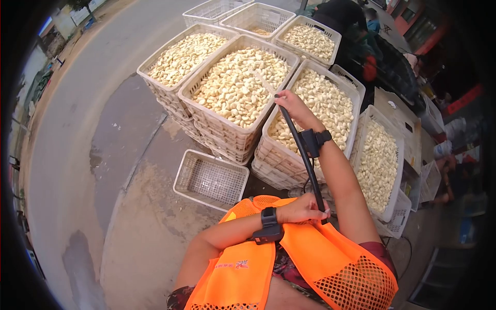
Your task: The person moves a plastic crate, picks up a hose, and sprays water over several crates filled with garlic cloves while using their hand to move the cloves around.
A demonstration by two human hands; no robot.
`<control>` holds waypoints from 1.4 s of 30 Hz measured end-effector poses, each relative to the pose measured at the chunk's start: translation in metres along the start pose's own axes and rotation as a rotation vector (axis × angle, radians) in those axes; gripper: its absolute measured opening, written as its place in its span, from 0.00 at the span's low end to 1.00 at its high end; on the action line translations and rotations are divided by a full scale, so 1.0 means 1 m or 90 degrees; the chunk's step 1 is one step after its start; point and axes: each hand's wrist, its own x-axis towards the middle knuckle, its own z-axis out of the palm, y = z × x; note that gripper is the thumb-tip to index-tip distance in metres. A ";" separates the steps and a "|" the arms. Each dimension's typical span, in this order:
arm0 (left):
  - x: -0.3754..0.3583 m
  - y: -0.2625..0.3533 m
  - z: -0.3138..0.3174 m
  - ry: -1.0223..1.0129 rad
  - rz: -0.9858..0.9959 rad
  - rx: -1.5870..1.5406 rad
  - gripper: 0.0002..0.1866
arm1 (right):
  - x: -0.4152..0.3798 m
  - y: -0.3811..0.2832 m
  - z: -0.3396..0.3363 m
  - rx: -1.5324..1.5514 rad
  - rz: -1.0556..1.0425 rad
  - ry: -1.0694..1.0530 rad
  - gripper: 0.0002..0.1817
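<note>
My right hand [297, 109] is closed around the upper end of a black hose [298, 139], over the stacked crates. A thin pale streak, apparently water, leaves the hose's tip toward the pale cloves [240, 85], which look like peeled garlic, in the middle crate [219, 118]. Lower down, in front of my chest, my left hand [305, 209] grips the same hose. Beneath my right forearm stands another crate [276, 160] full of the same cloves. I wear a black device on each wrist.
More filled crates stand at the left [173, 92], the back [330, 59] and the right [387, 206]. A small crate [194, 191] without cloves sits on the wet ground [150, 206]. A person in dark clothes [341, 18] is at the back right.
</note>
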 end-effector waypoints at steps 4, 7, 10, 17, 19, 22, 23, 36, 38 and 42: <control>0.002 0.004 0.002 0.056 0.006 0.001 0.10 | 0.006 -0.008 -0.012 -0.008 -0.019 0.024 0.17; 0.009 0.007 0.002 0.081 -0.004 -0.009 0.10 | 0.012 -0.009 -0.021 -0.011 -0.028 0.011 0.18; 0.016 0.013 0.001 0.105 0.001 0.002 0.11 | 0.024 -0.004 -0.024 0.013 -0.062 0.014 0.19; 0.052 0.012 0.000 0.157 0.029 -0.013 0.12 | 0.041 -0.002 -0.046 0.019 -0.014 -0.031 0.17; 0.063 0.014 0.004 0.166 0.030 -0.026 0.12 | 0.041 0.000 -0.052 0.028 -0.019 -0.047 0.18; 0.076 0.015 0.008 0.175 0.019 -0.002 0.12 | 0.045 0.010 -0.058 0.033 -0.028 -0.077 0.18; 0.080 0.016 0.008 0.176 0.009 0.039 0.12 | 0.050 0.018 -0.056 0.047 -0.029 -0.093 0.18; 0.112 0.003 0.023 0.179 -0.013 0.038 0.09 | 0.036 0.026 -0.054 0.113 -0.017 -0.195 0.19; 0.115 0.005 0.027 0.192 0.026 0.033 0.10 | 0.042 0.032 -0.069 0.110 -0.024 -0.176 0.20; 0.122 0.000 0.030 0.220 0.038 0.024 0.11 | 0.046 0.043 -0.086 0.100 -0.065 -0.120 0.20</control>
